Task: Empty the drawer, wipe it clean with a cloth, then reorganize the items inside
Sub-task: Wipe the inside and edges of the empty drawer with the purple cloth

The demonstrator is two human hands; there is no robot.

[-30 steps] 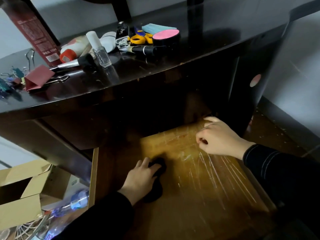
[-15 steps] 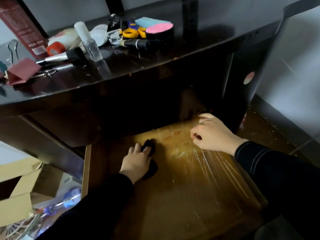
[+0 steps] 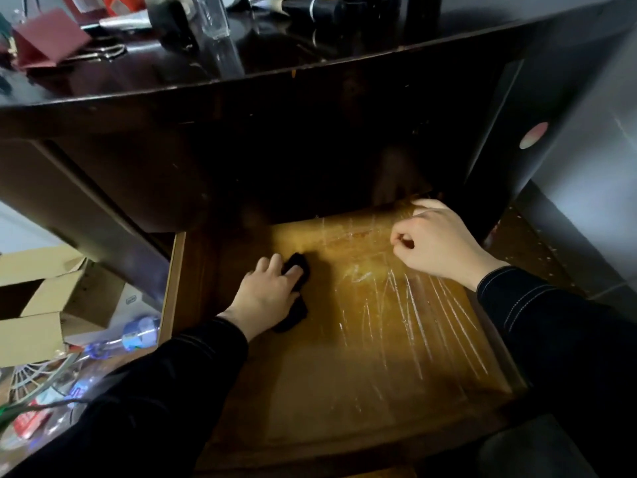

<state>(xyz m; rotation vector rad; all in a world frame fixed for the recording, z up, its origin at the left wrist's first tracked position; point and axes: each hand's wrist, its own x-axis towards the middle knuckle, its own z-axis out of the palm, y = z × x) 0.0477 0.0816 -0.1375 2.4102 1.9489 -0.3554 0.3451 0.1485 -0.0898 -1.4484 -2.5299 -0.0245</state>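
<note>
The drawer is pulled out under the dark desk; its wooden floor is bare and scored with whitish streaks. My left hand holds a bunched black cloth against the floor near the left rear, fingers curved over it. More of the cloth sticks out beside my palm. My right hand rests at the drawer's right rear corner with its fingers curled; I see nothing in it.
On the desk top lie the taken-out items: a dark red folded card, a glass bottle, a black tube. Cardboard boxes and a plastic bottle clutter the floor to the left.
My left hand has slid the cloth away from me, toward the drawer's left rear. The right hand has hardly moved. The view has tilted downward.
</note>
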